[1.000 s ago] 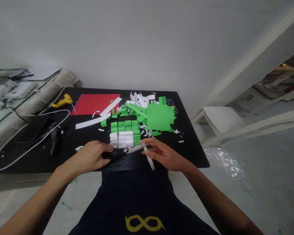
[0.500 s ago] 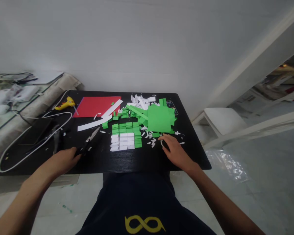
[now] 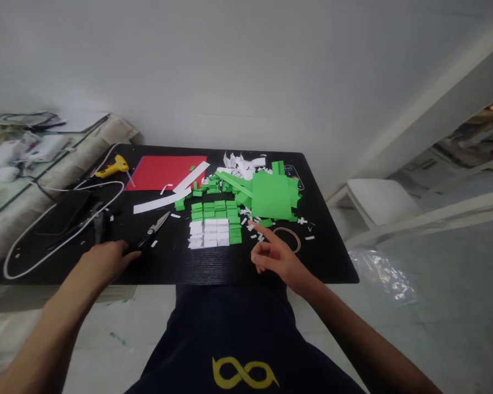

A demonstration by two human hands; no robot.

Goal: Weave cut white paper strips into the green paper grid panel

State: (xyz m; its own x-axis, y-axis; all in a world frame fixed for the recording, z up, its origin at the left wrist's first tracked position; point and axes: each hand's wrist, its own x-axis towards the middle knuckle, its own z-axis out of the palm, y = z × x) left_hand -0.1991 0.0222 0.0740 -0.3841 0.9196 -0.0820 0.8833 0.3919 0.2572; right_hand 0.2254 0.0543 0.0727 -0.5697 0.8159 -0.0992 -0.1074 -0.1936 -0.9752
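The left hand [image 3: 114,258] touches the scissors [image 3: 151,231], grip unclear; the right hand [image 3: 280,260], loosely open, points near paper scraps [image 3: 250,228].

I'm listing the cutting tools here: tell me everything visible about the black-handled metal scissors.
The black-handled metal scissors have grey blades, seemingly closed, pointing forward and right. They are over the black tabletop, left of the folded white paper pieces; whether they lie flat is unclear. The left hand partly covers the dark handles; its grip cannot be judged.
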